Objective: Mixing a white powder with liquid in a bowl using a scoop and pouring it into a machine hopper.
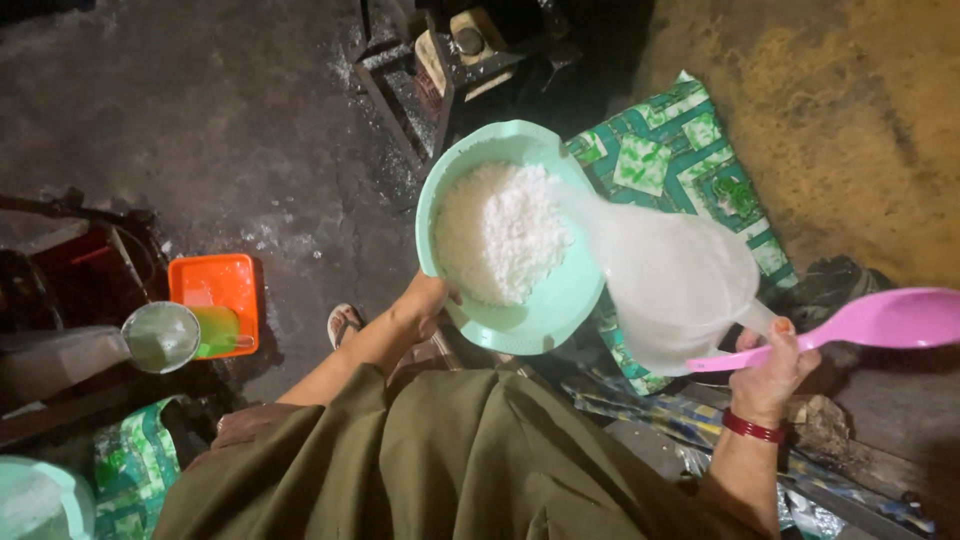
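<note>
Gripping the near rim of a mint-green bowl [545,310], the left hand [422,300] is closed on it, thumb over the edge, fingers hidden beneath; the bowl is held in the air above the floor, in front of the person's olive-green garment [440,460]; inside it lies a heap of white grains [498,232], piled toward the far and left side of the bowl; the right hand [770,372] is closed around 2 things at once: the gathered end of a clear plastic bag [675,285] and the handle of a pink plastic spoon [870,322]; the bag is tipped with its mouth over the bowl's right rim, touching the grains, and its inside looks misted white; the spoon sticks out to the right, its scoop well clear of the bowl; a red bangle [752,428] sits on the right wrist; below the bowl a green patterned sack [690,150] lies on the dark floor [200,130]; a sandalled foot [345,322] shows just left of the left forearm; further left an orange square tray [212,285] rests on the floor, with a round metal funnel-like vessel [160,337] overlapping its left edge; a second pale green container [40,500] shows at the bottom left corner.
</note>
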